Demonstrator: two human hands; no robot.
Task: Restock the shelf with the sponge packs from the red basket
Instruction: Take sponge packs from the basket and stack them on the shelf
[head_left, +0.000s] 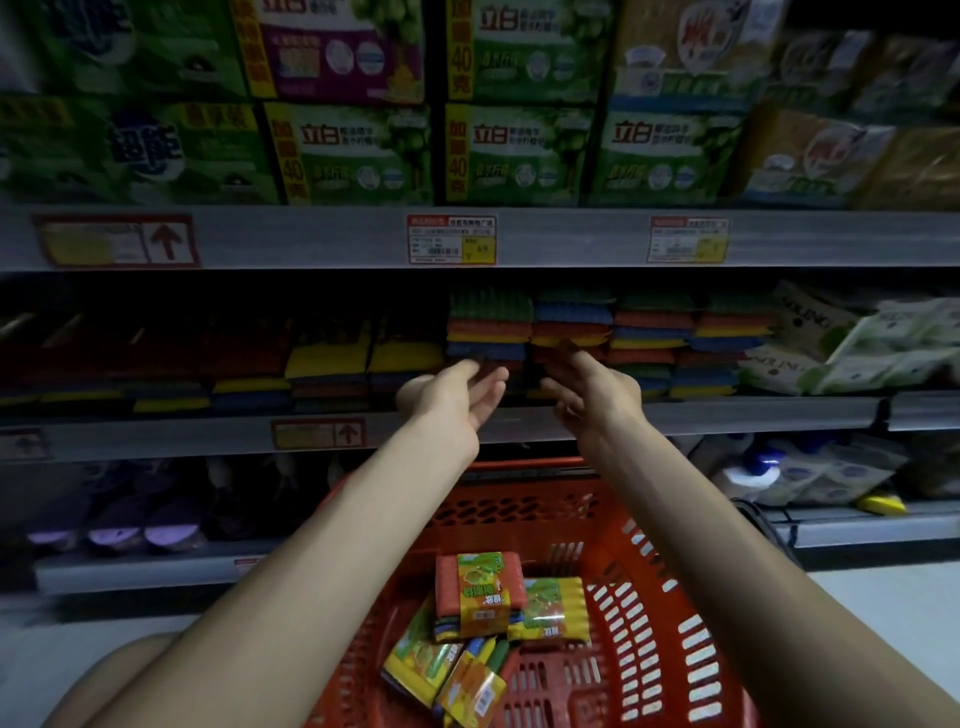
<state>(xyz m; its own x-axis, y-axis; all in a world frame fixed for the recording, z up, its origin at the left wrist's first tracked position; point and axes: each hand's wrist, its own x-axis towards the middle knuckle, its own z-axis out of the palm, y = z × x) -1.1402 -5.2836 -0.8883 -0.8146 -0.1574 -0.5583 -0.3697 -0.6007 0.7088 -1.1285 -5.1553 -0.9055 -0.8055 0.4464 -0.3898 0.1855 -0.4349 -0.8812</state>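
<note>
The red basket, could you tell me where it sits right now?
In the head view, the red basket sits low at centre-right, below the sponge shelf, between the person's forearms.

The red basket (654, 623) sits near, low in the middle, its slotted plastic walls open at the top. Inside lie several sponge packs (480, 595), banded in orange, yellow, green and blue with printed labels, tumbled at angles, one propped upright on the heap. Farther off, the middle shelf (727, 413) holds stacked multicoloured sponges (571, 322) in neat rows, flatter piles to the left
</note>
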